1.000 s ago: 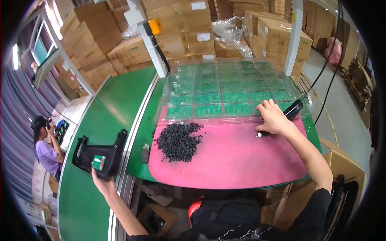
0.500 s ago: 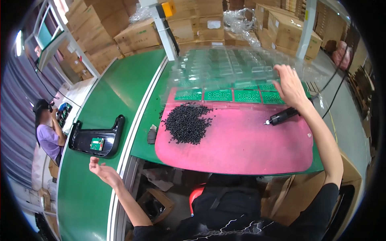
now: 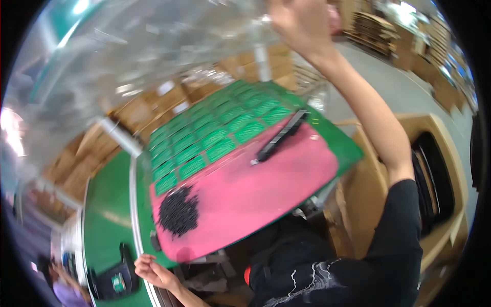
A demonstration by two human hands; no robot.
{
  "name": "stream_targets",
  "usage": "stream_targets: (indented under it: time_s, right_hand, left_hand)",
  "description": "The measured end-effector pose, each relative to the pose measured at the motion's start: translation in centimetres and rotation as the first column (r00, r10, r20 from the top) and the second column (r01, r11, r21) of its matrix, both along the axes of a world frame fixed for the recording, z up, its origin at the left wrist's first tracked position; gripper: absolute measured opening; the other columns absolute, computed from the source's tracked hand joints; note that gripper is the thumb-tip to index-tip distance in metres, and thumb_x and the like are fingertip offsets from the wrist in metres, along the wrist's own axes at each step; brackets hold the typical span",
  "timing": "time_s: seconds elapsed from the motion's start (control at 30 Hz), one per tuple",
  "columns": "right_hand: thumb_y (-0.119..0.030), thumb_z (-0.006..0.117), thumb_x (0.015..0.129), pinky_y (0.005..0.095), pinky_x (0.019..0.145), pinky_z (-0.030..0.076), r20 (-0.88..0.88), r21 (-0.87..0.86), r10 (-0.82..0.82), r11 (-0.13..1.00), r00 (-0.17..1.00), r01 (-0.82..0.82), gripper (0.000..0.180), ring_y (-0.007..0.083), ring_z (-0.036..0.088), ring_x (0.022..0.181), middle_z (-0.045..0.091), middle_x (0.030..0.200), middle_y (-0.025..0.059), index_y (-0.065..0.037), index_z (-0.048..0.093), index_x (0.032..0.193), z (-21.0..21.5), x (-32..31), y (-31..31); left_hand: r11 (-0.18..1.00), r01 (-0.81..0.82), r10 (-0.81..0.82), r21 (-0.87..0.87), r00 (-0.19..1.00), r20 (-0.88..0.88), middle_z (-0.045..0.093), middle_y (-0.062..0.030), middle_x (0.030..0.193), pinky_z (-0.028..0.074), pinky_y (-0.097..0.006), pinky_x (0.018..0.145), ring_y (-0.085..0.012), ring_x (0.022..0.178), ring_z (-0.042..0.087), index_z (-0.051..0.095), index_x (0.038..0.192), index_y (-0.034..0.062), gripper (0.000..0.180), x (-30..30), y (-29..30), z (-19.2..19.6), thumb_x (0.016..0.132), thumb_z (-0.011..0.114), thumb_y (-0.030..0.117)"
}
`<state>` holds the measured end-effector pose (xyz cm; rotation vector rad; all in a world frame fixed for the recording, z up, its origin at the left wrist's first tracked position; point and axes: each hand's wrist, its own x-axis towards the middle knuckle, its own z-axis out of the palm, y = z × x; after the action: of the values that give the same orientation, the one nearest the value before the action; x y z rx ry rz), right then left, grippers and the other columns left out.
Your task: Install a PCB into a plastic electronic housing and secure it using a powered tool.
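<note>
My right hand (image 3: 302, 23) is raised at the top of the view, its fingertips partly cut off. It grips the edge of a clear plastic tray (image 3: 169, 36), which is blurred and tilted up across the upper left. Below it, several green circuit boards (image 3: 212, 137) lie in rows on the bench. A black electric screwdriver (image 3: 282, 136) rests across the pink mat (image 3: 255, 192) near the boards. On the mat's left end sits a pile of small black parts (image 3: 178, 211). Low at the left, my left hand (image 3: 153, 270) hovers by the bench corner, empty, its fingers loosely bent.
A green conveyor belt (image 3: 108, 204) runs along the left, carrying a black plastic housing (image 3: 113, 281) with a small green board in it. An open cardboard box (image 3: 368, 204) holding black parts stands at the right. Stacked cartons (image 3: 138, 112) line the back. Another person (image 3: 66, 291) is at far left.
My right hand has lifted the clear tray up off the boards, uncovering more rows. My view has turned to the right. My left hand has come closer to the bench corner.
</note>
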<state>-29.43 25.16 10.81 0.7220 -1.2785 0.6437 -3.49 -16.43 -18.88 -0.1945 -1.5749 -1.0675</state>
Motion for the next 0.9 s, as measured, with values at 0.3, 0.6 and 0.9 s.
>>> stream_targets:
  time_s: [0.3,0.6,0.9]
  right_hand:
    - [-0.02,0.065,0.092,0.0297,0.059,0.048,-0.013,-0.615,0.393,0.722,0.92,-0.317,0.029,0.0134,0.054,0.058,0.058,0.076,0.0068,0.004,0.049,0.099,-2.1,8.7,15.7]
    - [-0.023,0.063,0.094,0.0434,0.082,0.057,0.075,-0.924,0.368,0.376,0.927,-0.075,0.033,0.0237,0.059,0.107,0.049,0.11,0.0074,-0.003,0.045,0.112,-15.4,32.3,28.1]
    - [-0.007,0.053,0.096,0.0406,0.074,0.061,0.087,-0.948,0.263,0.319,0.961,-0.002,0.015,0.0381,0.063,0.11,0.053,0.132,0.0256,-0.014,0.041,0.103,-24.6,45.5,24.4]
  left_hand:
    - [0.379,0.879,-0.907,0.289,0.415,-0.073,0.046,-0.027,0.131,0.033,-0.042,0.106,-0.0341,0.122,0.044,0.037,0.131,-0.0021,0.075,-6.8,16.5,-3.2,0.082,0.064,0.048]
    - [0.037,0.856,-0.994,0.516,-0.02,0.104,0.047,-0.0132,0.116,0.042,-0.03,0.084,-0.0204,0.098,0.048,0.042,0.115,0.0087,0.044,-6.1,25.7,-8.8,0.079,0.068,0.015]
    - [-0.123,0.869,-0.917,0.479,-0.284,0.279,0.049,-0.0098,0.092,0.039,-0.03,0.07,-0.0176,0.078,0.046,0.048,0.1,0.0039,0.033,-8.2,30.5,-8.4,0.081,0.072,0.017]
